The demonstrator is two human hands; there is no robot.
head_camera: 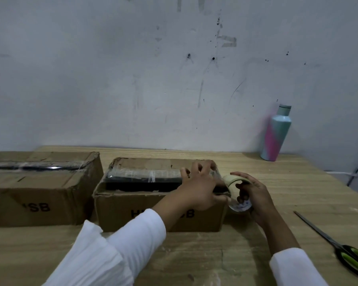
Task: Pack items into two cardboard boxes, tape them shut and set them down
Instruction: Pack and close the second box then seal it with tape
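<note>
Two brown cardboard boxes stand side by side on the wooden table. The left box [39,190] is closed with clear tape along its top seam. The middle box [145,205] has clear tape stretched over a dark gap between its flaps. My left hand [198,186] presses flat on the right end of that box's top, fingers on the tape strip. My right hand [254,195] holds a roll of clear tape [237,193] just off the box's right edge, fingers through the core. A strip of tape runs from the roll to the box.
Scissors [339,244] with green and black handles lie on the table [215,254] at the right front. A pastel pink and teal bottle [276,134] stands at the back right against the grey wall. A cable hangs at the far right edge.
</note>
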